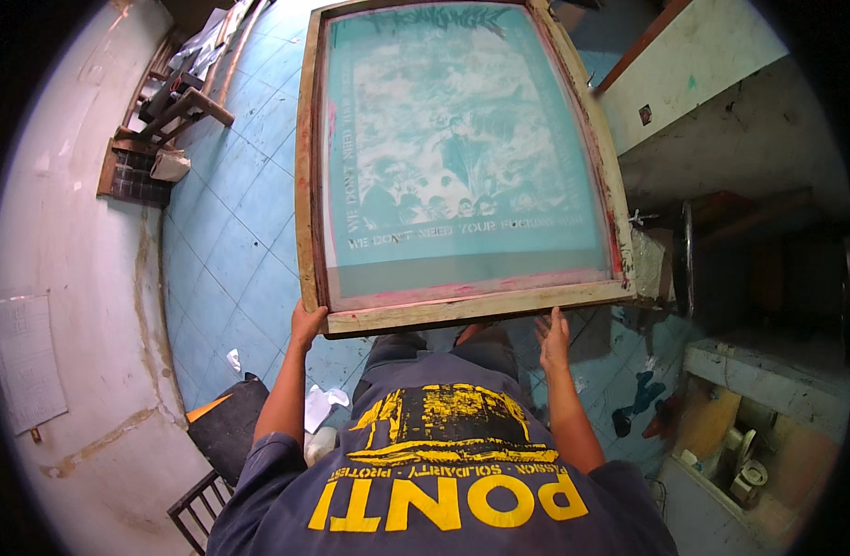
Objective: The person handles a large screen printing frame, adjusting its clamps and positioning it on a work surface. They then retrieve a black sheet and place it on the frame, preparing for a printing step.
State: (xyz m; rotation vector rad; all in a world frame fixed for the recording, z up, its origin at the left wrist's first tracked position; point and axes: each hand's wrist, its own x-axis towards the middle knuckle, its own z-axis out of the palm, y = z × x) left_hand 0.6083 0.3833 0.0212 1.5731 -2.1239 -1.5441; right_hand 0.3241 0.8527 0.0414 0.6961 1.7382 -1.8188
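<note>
A large screen-printing frame (480, 310) spans the upper middle, held out ahead of my body. Its wooden border is worn and stained with pink and dark ink. Across it stretches a teal-coated mesh (462, 264) carrying a pale stencil of a crowd and lettering. My left hand (308, 324) grips the near left corner, with the thumb against the wood and the other fingers mostly hidden. At the near edge, right of its middle, is my right hand (554, 340), with fingers stretched upward and apart. Whether its fingertips touch the wood is hard to tell.
Blue tiled floor (226, 236) lies below. A pale wall (82, 250) bounds the left; wooden pieces (191, 111) stand along it. A dark flat board (230, 417) and white scraps (321, 403) are near my left arm. A concrete ledge (758, 375) and dark footwear (636, 403) are at right.
</note>
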